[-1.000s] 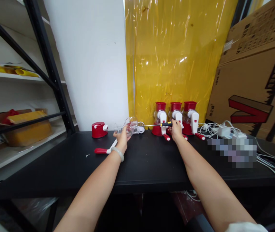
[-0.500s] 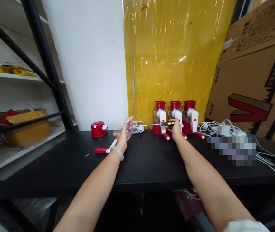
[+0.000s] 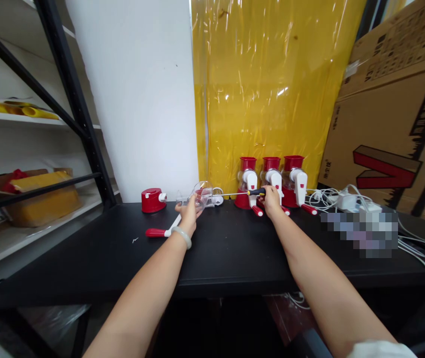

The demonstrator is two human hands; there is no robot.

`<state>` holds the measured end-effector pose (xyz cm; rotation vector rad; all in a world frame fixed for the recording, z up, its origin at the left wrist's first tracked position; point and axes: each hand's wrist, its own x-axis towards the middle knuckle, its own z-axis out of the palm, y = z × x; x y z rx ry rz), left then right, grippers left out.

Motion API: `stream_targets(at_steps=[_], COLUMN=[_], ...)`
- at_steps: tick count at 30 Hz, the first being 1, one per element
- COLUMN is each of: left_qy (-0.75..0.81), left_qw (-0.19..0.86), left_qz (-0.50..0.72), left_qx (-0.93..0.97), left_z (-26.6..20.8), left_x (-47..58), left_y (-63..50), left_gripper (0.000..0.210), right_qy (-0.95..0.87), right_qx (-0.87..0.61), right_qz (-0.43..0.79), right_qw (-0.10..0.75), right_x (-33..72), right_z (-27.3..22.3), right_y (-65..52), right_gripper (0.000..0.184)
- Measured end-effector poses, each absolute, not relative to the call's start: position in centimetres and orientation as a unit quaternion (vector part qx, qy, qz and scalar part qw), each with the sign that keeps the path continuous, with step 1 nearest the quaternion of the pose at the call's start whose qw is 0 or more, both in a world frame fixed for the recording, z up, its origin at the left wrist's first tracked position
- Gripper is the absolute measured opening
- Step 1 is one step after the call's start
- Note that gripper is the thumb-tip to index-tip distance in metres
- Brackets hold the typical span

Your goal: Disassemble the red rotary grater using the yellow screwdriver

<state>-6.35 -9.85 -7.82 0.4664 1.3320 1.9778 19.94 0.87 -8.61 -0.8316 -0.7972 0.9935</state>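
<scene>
A white wall (image 3: 138, 99) and a sheet of yellow plastic film (image 3: 272, 84) rise behind the black worktop (image 3: 235, 248), with a metal shelf rack (image 3: 48, 124) to the left and a large cardboard box (image 3: 395, 114) to the right. Three red-and-white grinders (image 3: 272, 186) line the worktop's back edge beside a tangle of white cables (image 3: 347, 201). The left hand (image 3: 189, 211) has its grip clamped on a clear plastic housing (image 3: 201, 195) near the wall, while the right hand (image 3: 272, 201) is closed around a screwdriver (image 3: 252, 192) whose shaft points level into that housing.

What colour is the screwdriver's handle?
Black and yellow, on the screwdriver in the right hand, head view.
</scene>
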Motion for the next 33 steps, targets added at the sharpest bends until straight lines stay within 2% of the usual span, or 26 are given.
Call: stream_targets(at_steps=[8, 14, 16, 21, 23, 33], left_qy=[0.511, 0.509, 0.514, 0.512, 0.514, 0.5], left_qw=[0.35, 0.347, 0.347, 0.346, 0.349, 0.363], left_qz=[0.765, 0.766, 0.762, 0.76, 0.756, 0.757], left_qx=[0.177, 0.185, 0.187, 0.203, 0.206, 0.213], left_z=[-7.7, -7.6, -7.6, -7.6, -7.6, -7.6], left_x=[-6.3, -6.3, -6.3, -6.1, -6.0, -5.9], left_y=[-10.0, -10.0, -10.0, -10.1, -10.1, -10.1], left_gripper=[0.083, 0.082, 0.082, 0.083, 0.081, 0.075], right_qy=[-0.347, -0.429, -0.427, -0.373, -0.367, -0.36], right_qx=[-0.345, -0.412, -0.426, -0.416, -0.416, -0.392], right_qz=[0.491, 0.369, 0.36, 0.406, 0.404, 0.379], right_qw=[0.721, 0.714, 0.712, 0.723, 0.727, 0.757], right_x=[20.1, 20.1, 20.1, 19.9, 19.9, 19.9], right_z=[-8.6, -8.8, -8.8, -8.6, -8.6, -9.2], right_y=[0.8, 0.3, 0.2, 0.6, 0.8, 1.5], right_gripper=[0.009, 0.034, 0.032, 0.01, 0.007, 0.02])
